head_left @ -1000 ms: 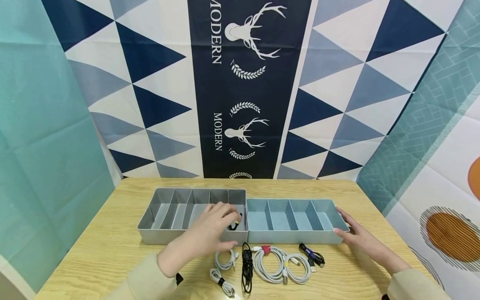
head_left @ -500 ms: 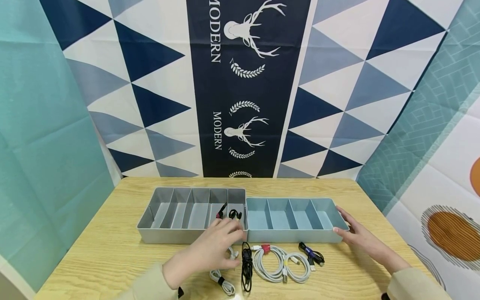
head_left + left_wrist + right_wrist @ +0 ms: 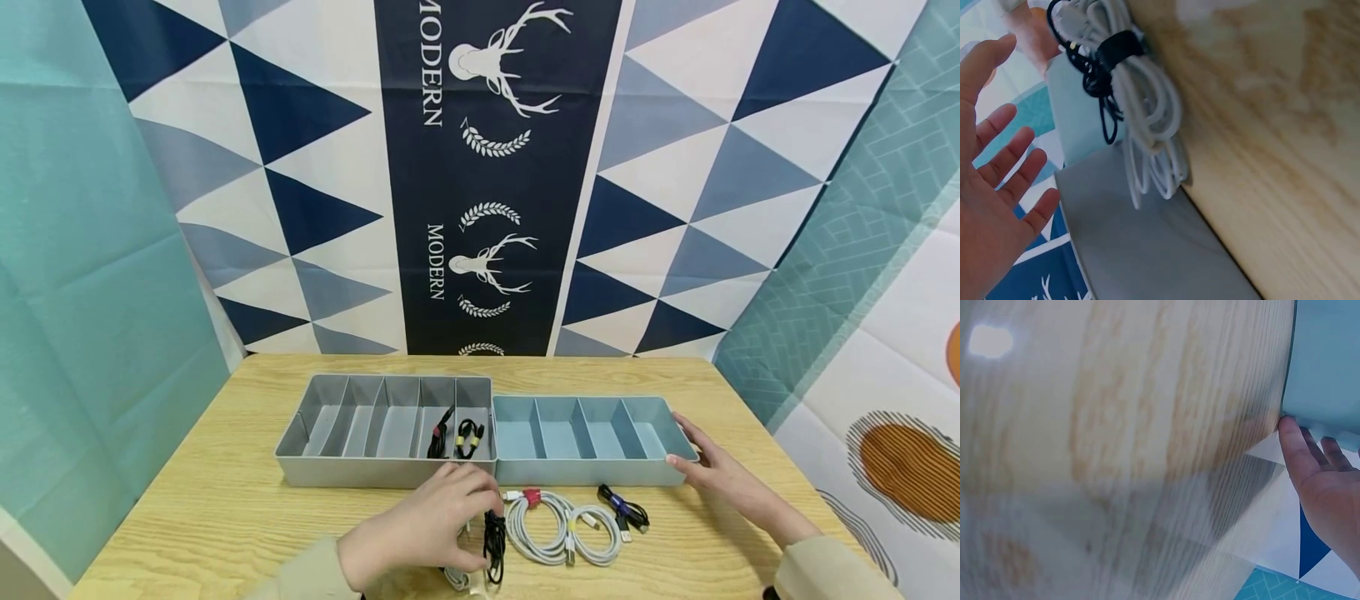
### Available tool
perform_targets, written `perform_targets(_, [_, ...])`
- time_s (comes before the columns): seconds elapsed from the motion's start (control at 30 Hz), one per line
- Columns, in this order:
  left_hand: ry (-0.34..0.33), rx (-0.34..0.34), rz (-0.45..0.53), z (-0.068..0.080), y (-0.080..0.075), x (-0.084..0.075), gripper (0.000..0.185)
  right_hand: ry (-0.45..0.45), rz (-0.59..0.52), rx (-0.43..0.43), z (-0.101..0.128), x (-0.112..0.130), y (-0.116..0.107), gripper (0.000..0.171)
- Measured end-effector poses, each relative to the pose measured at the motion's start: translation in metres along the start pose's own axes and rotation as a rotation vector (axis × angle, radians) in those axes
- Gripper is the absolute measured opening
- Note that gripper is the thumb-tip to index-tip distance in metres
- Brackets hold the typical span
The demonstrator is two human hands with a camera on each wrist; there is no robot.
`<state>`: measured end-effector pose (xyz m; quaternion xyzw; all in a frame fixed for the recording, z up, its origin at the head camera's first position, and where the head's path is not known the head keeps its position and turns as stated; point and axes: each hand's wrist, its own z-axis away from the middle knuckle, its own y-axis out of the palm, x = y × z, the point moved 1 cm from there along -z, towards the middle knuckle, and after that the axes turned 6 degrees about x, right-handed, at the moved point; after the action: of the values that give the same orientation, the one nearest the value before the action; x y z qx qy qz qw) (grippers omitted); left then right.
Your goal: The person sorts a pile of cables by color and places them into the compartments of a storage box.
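Note:
My left hand [image 3: 435, 521] hovers palm down over a coiled black cable [image 3: 494, 542] on the table. In the left wrist view its fingers [image 3: 1013, 178] are spread and hold nothing. White bundled cables [image 3: 1141, 94] lie under that hand, mostly hidden from the head view. At the right end of the light-blue divided box [image 3: 592, 472], my right hand [image 3: 723, 479] grips the end wall, thumb at the front corner. The grey divided box [image 3: 360, 473] holds a black cable with a red tie [image 3: 438, 437] and another with yellow ties [image 3: 469, 437] in neighbouring compartments.
Right of the black cable lie a large white coil with a red tie [image 3: 517, 533], a smaller white coil with a yellow tie [image 3: 597, 562] and a dark cable with a purple tie [image 3: 621, 506]. The boxes stand end to end on the wooden table [image 3: 187, 500].
My left hand has drawn back from the grey box toward the front and right, over the black cable, uncovering the cables in the box. My right hand has stayed on the blue box.

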<state>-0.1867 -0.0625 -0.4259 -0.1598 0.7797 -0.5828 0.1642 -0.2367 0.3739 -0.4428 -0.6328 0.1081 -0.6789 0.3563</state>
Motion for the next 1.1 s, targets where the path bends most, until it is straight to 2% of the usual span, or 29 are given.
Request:
perform_targets(0.17, [0.04, 0.019, 0.018, 0.002, 0.005, 0.0, 0.049, 0.001, -0.002, 0.003, 0.0, -0.001, 0.0, 0.078])
perform_targets(0.37, [0.083, 0.065, -0.019, 0.002, 0.01, 0.001, 0.05, 0.003, 0.012, 0.002, 0.0, 0.0, 0.0, 0.078])
perform_targets(0.7, [0.157, 0.131, -0.002, -0.001, 0.02, 0.012, 0.047, 0.001, -0.001, 0.007, 0.0, 0.0, -0.001, 0.077])
perform_targets(1.1, [0.218, 0.219, 0.052, -0.007, 0.017, 0.009, 0.028, -0.009, -0.002, 0.003, 0.0, -0.001, 0.0, 0.077])
